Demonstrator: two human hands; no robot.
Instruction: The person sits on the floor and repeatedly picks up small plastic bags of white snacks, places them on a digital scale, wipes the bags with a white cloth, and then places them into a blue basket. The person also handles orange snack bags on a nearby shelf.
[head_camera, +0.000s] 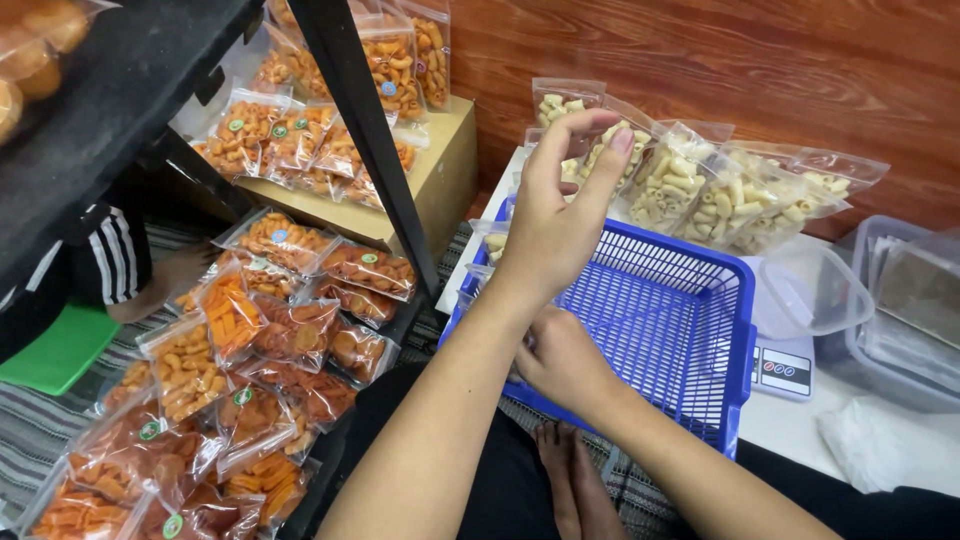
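My left hand (555, 215) is raised over the near left corner of a blue plastic basket (690, 330). Its fingers are spread and its fingertips are close to the clear bags of pale tube-shaped snacks (700, 195) lined up behind the basket. I see nothing held in it. My right hand (560, 362) is curled at the basket's near rim, partly under my left forearm. Whether it grips anything is hidden. The basket's mesh floor looks bare.
A white digital scale (783, 370) carries a clear tub (815, 290) right of the basket. Clear lidded boxes (905, 310) stand at far right. Several bags of orange snacks (280, 330) fill a black rack and a cardboard box (440, 175) at left. Another person's striped sleeve (115, 262) shows left.
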